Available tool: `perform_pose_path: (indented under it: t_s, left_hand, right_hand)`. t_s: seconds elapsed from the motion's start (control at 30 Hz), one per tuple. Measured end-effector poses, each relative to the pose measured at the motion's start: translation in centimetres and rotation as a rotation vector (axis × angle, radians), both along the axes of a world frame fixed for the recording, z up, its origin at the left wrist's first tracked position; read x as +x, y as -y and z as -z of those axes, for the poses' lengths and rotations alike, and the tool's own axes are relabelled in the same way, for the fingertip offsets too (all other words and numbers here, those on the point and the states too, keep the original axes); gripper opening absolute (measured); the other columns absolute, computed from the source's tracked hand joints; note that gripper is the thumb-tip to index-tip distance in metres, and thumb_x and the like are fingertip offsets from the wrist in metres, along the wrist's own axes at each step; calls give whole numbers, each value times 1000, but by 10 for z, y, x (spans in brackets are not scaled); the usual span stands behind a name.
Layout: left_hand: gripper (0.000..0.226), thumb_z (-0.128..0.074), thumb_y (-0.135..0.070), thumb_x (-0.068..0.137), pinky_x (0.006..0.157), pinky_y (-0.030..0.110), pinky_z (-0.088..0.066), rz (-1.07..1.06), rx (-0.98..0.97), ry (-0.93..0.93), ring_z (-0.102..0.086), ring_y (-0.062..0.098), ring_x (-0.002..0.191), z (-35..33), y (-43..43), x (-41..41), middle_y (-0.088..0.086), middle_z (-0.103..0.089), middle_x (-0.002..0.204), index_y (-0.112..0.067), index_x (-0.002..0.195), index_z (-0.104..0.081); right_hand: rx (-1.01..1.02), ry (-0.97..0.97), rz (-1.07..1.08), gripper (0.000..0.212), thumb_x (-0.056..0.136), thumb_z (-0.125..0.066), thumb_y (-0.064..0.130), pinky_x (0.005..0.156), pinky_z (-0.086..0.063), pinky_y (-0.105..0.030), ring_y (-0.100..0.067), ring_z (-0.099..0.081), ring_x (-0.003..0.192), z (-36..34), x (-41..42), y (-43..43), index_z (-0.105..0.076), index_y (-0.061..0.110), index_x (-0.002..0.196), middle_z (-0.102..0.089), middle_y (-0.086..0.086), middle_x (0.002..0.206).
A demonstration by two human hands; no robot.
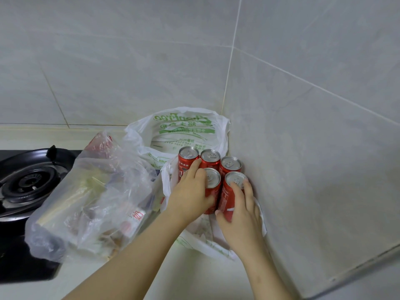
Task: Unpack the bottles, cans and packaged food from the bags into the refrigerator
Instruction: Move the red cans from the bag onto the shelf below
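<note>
Several red soda cans (pixel 209 158) stand upright in an open white bag with green print (pixel 184 128), pushed into the corner of the counter. My left hand (pixel 190 193) wraps around the front-left can (pixel 213 178), fingers reaching between the cans. My right hand (pixel 240 210) grips the front-right can (pixel 235 177), thumb on its near side and fingers on the wall side. A clear plastic bag (pixel 86 198) of packaged food, with a red and white carton inside, lies to the left. No refrigerator is in view.
A black gas stove (pixel 28 182) with a burner sits at the left, touching the clear bag. Grey tiled walls (pixel 303 148) meet in the corner right behind and beside the cans. Pale countertop (pixel 194 276) lies in front.
</note>
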State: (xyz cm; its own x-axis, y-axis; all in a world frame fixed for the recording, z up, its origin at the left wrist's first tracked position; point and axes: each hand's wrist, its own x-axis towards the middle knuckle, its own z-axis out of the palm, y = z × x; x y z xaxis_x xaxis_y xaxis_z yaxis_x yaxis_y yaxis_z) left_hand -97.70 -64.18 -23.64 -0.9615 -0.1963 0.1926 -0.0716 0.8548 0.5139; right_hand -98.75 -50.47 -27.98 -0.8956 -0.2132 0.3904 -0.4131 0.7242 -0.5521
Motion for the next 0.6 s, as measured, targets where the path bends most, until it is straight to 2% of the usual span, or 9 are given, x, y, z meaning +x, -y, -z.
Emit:
perform_pose_path:
  t_s: [0.07, 0.1, 0.17, 0.2, 0.27, 0.37, 0.5, 0.6]
  left_hand:
    - [39, -58, -36, 85, 111, 39, -25, -11, -3, 33, -16, 15, 142, -1, -1, 0, 3, -17, 155, -5, 107, -47]
    - [40, -59, -34, 85, 107, 32, -28, -13, 19, 45, -16, 13, 141, -2, -2, 0, 2, -16, 156, -5, 109, -47]
    - [39, -62, -31, 84, 96, 27, -34, -5, 58, 62, -23, 13, 138, -3, -2, 2, -1, -22, 154, -5, 109, -47]
    - [37, -64, -29, 82, 90, 26, -37, 0, 72, 53, -31, 15, 133, -2, -2, 2, -1, -31, 148, -6, 105, -47]
    - [31, -68, -26, 79, 74, 24, -39, 0, 108, 0, -49, 17, 109, 1, -2, 2, -1, -49, 123, -11, 93, -45]
    - [36, -71, -24, 76, 62, 25, -32, -47, 176, -47, -46, 15, 80, 1, -1, 3, -5, -47, 92, -14, 87, -38]
    - [43, -70, -29, 75, 61, 29, -38, -157, 182, -50, -51, 17, 82, -3, 2, 4, -7, -51, 97, -22, 92, -31]
    - [53, -70, -33, 73, 65, 31, -44, -217, 166, -6, -60, 22, 90, -6, 8, 5, -3, -57, 109, -22, 110, -33]
  right_hand:
    - [11, 15, 1, 79, 70, -74, 28, 100, -40, -44, -29, -43, 124, 1, -1, -1, -34, 30, 138, -20, 4, 154]
    - [15, 27, -1, 78, 71, -74, 28, 102, -39, -44, -28, -42, 126, 0, -1, -2, -35, 29, 139, -19, 4, 155]
    - [21, 35, -3, 78, 72, -73, 29, 103, -38, -43, -27, -41, 127, -1, -1, -3, -35, 28, 140, -17, 5, 155]
    - [24, 40, -7, 78, 73, -72, 29, 103, -38, -43, -27, -40, 127, -2, -1, -3, -35, 29, 141, -16, 5, 156]
    - [28, 61, -16, 78, 74, -71, 30, 105, -37, -42, -26, -38, 129, -3, 0, -3, -33, 30, 142, -14, 7, 156]
    - [39, 73, -28, 79, 75, -70, 30, 105, -36, -41, -25, -37, 130, -5, -1, -4, -31, 31, 143, -11, 8, 156]
    - [50, 87, -35, 78, 76, -69, 32, 105, -36, -40, -22, -34, 131, -7, 0, -5, -28, 33, 143, -8, 10, 156]
    - [42, 97, -31, 78, 76, -69, 32, 105, -37, -40, -21, -34, 131, -8, 0, -5, -28, 33, 143, -8, 11, 156]
